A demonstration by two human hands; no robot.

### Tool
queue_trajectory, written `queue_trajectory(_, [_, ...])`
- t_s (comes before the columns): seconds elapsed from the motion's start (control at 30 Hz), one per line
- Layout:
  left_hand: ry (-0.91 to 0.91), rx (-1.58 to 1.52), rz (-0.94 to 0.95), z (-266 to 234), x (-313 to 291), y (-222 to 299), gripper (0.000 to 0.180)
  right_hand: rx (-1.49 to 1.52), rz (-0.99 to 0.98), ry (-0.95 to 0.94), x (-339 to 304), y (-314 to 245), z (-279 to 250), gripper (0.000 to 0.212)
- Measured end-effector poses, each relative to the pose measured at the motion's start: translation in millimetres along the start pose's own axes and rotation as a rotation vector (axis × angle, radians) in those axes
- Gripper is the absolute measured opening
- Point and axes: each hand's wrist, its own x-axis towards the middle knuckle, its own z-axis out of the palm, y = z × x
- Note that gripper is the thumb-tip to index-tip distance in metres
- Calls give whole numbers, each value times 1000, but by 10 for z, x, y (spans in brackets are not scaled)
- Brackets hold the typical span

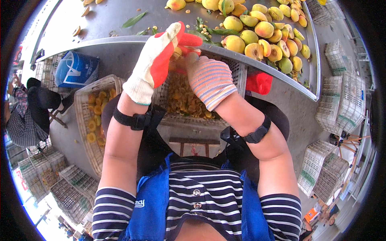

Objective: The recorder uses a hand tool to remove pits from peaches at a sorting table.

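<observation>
My left hand (158, 60), in a white glove with a red palm, is curled around a yellow-orange peach (176, 54) that is partly hidden by its fingers. Right against it, my right hand (210, 79) wears a striped knit glove, its fingers closed. Blur at its fingertips hides what they grip. Both hands are just off the metal table's near edge, above a crate (238, 86) of wet, orange-brown peach scraps (185, 96). Many yellow peaches (264, 29), some whole and some cut in half, are heaped on the table at the far right.
Peach halves fill a white crate (82, 116) on my left. A blue bucket (76, 69) stands behind it, and something red (259, 82) is under the table (116, 39). Stacked crates (341, 100) line the right side. A person (30, 108) sits at far left.
</observation>
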Motion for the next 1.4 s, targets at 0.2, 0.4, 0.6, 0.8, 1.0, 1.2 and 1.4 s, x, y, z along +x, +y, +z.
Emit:
queue_trajectory(0.2, [76,210,18,56,-33,-45,70,-75,-71,-63,-16,52,87,20])
queue_trajectory(0.4, [52,385,-52,63,22,-53,67,-9,-64,-118,-11,80,183,21])
queue_trajectory(0.6, [-33,28,64,14,-6,52,64,143,19,-83,16,109,64,20])
queue_trajectory(0.8, [50,-472,311,104,78,26,70,476,65,120,19,141,-20,34])
queue_trajectory(1.0, [-20,-873,299,105,82,-59,60,410,37,62,85,98,43,31])
queue_trajectory(1.2, [22,-824,258,34,99,-56,61,323,76,-43,141,34,103,33])
queue_trajectory(1.4, [127,-650,318,60,54,-46,64,422,30,-52,154,-57,249,27])
